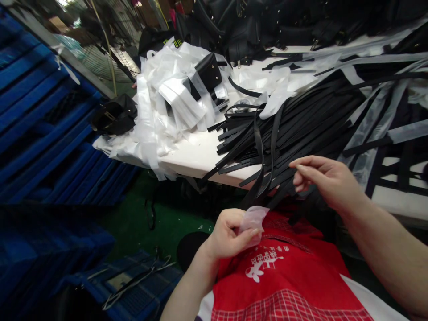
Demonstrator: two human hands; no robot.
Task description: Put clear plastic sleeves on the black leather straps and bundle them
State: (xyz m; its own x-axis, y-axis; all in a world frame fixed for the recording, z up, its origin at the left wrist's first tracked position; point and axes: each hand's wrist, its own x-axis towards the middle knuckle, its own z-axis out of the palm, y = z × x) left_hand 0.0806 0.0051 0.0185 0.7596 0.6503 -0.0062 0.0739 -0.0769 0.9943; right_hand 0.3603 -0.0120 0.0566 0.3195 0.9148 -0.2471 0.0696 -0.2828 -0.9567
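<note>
Left hand (230, 236): you are keeping it low, in front of your red apron (284, 276), below the tabletop (194, 154) edge. The grip is closing tight on a plastic scrap (253, 219), thumb pressing the thin translucent film against the curled fingers. The scrap is poking up and to the right out of the top of the grip.

Looped strap (264, 156): a narrow black band is hanging off the strap pile (301, 120), coming down over the tabletop edge toward your left hand. Its lower end is meeting the plastic scrap just above the grip. Whether the strap itself is running inside the grip cannot be told; the film and your thumb are covering that spot.

Right hand (326, 178): you are holding it higher and to the right, well apart from the left. The grip is standing loosely open, forefinger reaching left, the other fingers bending under, nothing pinched between them. Its fingertips are hovering just beside the strap ends that are overhanging the edge.

Around: crumpled white wrappers (170, 102) are heaping on the far left of the tabletop, with a small black box (209, 71) sitting among them. A black bag (115, 117) is resting at the left corner. Blue crates (43, 125) are stacking along the left, above the green floor (157, 218).
</note>
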